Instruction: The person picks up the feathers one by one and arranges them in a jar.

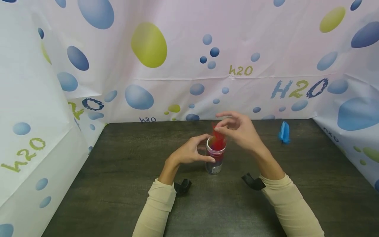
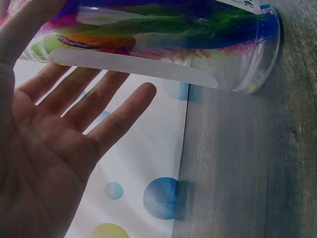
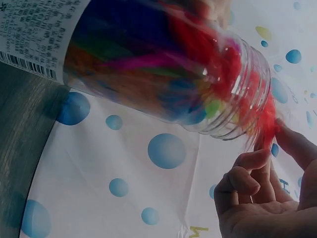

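A clear glass jar [image 1: 215,163] with a white label stands upright on the dark table, full of coloured feathers. My left hand [image 1: 189,152] holds it near the top, thumb in front; in the left wrist view that hand's fingers reach behind the jar [image 2: 198,39]. At the mouth, my right hand [image 1: 243,133] pinches a red feather [image 1: 218,142] between thumb and index finger. In the right wrist view the red feather [image 3: 268,119] is part inside the jar [image 3: 133,74] and part out at the rim.
A blue feather [image 1: 284,132] lies on the table [image 1: 118,184] to the right, near the back edge. Behind the table hangs a white sheet [image 1: 177,39] with blue and green spots. Black straps stick out by both wrists.
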### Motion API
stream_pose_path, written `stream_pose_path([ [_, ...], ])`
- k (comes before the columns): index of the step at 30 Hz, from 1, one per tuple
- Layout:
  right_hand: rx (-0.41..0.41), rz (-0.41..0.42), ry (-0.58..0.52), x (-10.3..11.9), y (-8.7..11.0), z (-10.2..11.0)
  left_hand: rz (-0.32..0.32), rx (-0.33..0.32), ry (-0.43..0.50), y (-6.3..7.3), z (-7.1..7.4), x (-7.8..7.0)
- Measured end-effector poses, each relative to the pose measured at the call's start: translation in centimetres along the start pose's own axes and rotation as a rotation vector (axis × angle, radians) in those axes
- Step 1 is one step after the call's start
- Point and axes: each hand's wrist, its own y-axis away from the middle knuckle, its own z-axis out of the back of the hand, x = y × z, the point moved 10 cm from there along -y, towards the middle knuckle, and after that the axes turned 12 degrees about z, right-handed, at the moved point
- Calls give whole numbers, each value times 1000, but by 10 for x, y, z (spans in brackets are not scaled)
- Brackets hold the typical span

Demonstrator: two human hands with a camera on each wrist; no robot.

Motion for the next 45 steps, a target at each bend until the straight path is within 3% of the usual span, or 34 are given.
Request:
stream_pose_path([
  [6,6,41,-8,3,6,1,-8,7,15,0,-1,-2],
  [14,-61,19,-18,-9,20,1,-2,5,12,2,-1,-1],
  [24,-62,21,13,-16,23,6,-1,-1,3,1,-1,0],
  [35,-153,31,119,-18,30,54,-2,-1,-1,1,0,-2],
  [45,-225,69,437,-30,48,109,9,1,-5,2,-1,-1],
])
